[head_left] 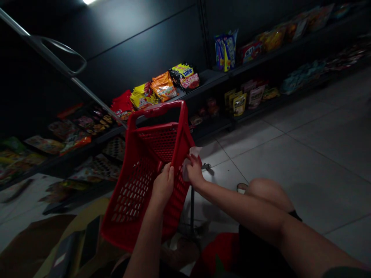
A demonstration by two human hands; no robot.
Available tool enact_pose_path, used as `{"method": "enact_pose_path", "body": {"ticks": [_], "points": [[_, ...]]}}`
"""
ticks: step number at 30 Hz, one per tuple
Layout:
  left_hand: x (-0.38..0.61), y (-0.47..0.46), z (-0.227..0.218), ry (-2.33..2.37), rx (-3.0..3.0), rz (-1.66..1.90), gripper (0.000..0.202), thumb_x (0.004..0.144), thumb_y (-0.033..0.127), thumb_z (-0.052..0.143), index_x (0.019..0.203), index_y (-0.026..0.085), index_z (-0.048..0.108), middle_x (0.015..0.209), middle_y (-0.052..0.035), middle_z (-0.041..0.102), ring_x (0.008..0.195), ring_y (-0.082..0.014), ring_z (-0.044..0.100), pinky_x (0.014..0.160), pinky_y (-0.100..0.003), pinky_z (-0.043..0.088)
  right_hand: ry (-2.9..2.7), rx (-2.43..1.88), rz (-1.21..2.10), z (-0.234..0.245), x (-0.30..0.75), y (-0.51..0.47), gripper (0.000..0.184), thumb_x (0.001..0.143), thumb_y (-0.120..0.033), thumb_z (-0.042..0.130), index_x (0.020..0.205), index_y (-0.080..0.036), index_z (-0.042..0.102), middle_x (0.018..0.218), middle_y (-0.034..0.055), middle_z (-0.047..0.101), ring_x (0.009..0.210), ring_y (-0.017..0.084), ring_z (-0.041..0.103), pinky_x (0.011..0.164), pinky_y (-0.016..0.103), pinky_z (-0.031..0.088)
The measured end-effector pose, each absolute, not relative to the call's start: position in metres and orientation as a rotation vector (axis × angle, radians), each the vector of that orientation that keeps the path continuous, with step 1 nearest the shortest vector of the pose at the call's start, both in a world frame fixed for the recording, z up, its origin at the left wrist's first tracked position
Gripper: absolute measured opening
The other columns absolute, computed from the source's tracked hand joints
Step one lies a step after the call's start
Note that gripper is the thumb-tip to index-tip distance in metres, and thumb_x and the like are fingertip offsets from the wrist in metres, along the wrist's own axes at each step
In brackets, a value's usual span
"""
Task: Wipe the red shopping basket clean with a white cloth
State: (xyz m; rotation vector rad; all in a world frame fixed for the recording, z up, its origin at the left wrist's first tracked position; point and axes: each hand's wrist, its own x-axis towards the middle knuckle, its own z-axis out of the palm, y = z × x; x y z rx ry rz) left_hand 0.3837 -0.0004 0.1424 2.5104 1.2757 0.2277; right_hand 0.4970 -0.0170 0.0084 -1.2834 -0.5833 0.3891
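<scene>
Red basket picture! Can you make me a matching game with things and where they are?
Things:
1. Left hand
2. Right hand
3. White scrap
4. Orange snack bag

Places:
A. Lying on a dark shelf
B. Held in a hand, beside the basket's edge
C. Gripping the side of the red basket
D. Holding the white scrap

Right pairs: 1-C, 2-D, 3-B, 4-A.

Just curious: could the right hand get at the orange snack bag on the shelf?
Probably not. The right hand holds a white paper against the red basket, and the orange snack bag lies well beyond, past the basket's top rim.
</scene>
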Motion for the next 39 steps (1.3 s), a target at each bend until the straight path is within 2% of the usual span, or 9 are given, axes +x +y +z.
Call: {"method": "enact_pose_path", "body": {"ticks": [4,10,16,21,24,28,33,36,39], "points": [[0.381,0.002,0.139,1.214,2.497,0.26,0.047,0.101,0.038,0.026,0.135,0.019,0.052,0.125,-0.0128,0.069,0.115,-0.0243,0.065,0.095,-0.034,0.048,-0.797,-1.204,0.284,0.029,0.506,-0.029,0.06,0.072,-0.01,0.049,0.129,-0.025,0.061,0.133,0.0025,0.062,0.127,0.018,0.052,0.116,0.036,0.034],[0.378,0.002,0.137,1.212,2.475,0.262,0.05,0.102,0.039,0.024,0.137,0.016,0.05,0.127,-0.0152,0.067,0.121,-0.0252,0.062,0.099,-0.037,0.046,-0.455,-1.402,0.394,0.012,0.528,-0.02,0.041,0.083,-0.033,0.055,0.122,-0.019,0.059,0.128,0.0103,0.061,0.121,0.025,0.054,0.11,0.045,0.038],[0.38,0.004,0.138,1.193,2.453,0.261,0.047,0.102,0.038,0.025,0.135,0.018,0.052,0.122,-0.0139,0.07,0.116,-0.0242,0.065,0.096,-0.035,0.047,-0.685,-1.298,0.379,0.042,0.48,-0.04,0.037,0.083,-0.023,0.054,0.119,-0.023,0.06,0.121,0.0074,0.061,0.117,0.021,0.055,0.107,0.038,0.041],[0.38,0.006,0.137,1.244,2.463,0.244,0.048,0.101,0.038,0.026,0.135,0.017,0.053,0.123,-0.0148,0.069,0.114,-0.0242,0.066,0.094,-0.035,0.048,-1.014,-1.236,0.355,0.043,0.473,-0.055,0.03,0.08,-0.016,0.055,0.108,-0.024,0.062,0.115,0.0068,0.06,0.116,0.023,0.052,0.107,0.043,0.039],[0.38,0.006,0.138,1.232,2.497,0.26,0.049,0.101,0.037,0.025,0.136,0.017,0.053,0.127,-0.0149,0.068,0.116,-0.0235,0.065,0.096,-0.034,0.047,-0.812,-1.342,0.335,0.041,0.511,-0.039,0.026,0.079,-0.016,0.055,0.103,-0.022,0.064,0.115,0.0071,0.059,0.115,0.024,0.051,0.108,0.043,0.038],[0.379,0.007,0.138,1.234,2.513,0.234,0.051,0.102,0.038,0.024,0.137,0.015,0.052,0.124,-0.0161,0.069,0.112,-0.0257,0.067,0.094,-0.037,0.048,-0.481,-1.322,0.144,0.075,0.562,-0.015,0.038,0.086,-0.029,0.054,0.121,-0.018,0.06,0.127,0.0121,0.054,0.122,0.023,0.049,0.111,0.041,0.037],[0.377,0.009,0.14,1.204,2.541,0.195,0.053,0.101,0.042,0.022,0.139,0.018,0.05,0.123,-0.014,0.07,0.112,-0.0244,0.068,0.093,-0.035,0.049,-0.891,-1.156,-0.002,0.117,0.584,0.0,0.054,0.094,-0.031,0.047,0.147,-0.024,0.041,0.157,0.0071,0.032,0.147,0.02,0.027,0.122,0.042,0.02],[0.375,0.01,0.141,1.155,2.56,0.178,0.054,0.101,0.042,0.021,0.139,0.016,0.049,0.125,-0.0147,0.069,0.114,-0.0241,0.066,0.095,-0.035,0.048,-0.933,-1.19,0.026,0.087,0.588,-0.004,0.056,0.091,-0.026,0.047,0.147,-0.024,0.042,0.157,0.0057,0.034,0.148,0.02,0.027,0.123,0.044,0.02],[0.374,0.012,0.142,1.098,2.558,0.186,0.052,0.101,0.043,0.023,0.136,0.018,0.051,0.121,-0.0129,0.071,0.113,-0.0229,0.067,0.094,-0.033,0.048,-0.69,-1.301,0.201,0.026,0.585,-0.017,0.049,0.088,-0.025,0.045,0.136,-0.02,0.053,0.14,0.0102,0.055,0.134,0.024,0.047,0.117,0.047,0.032]]}}
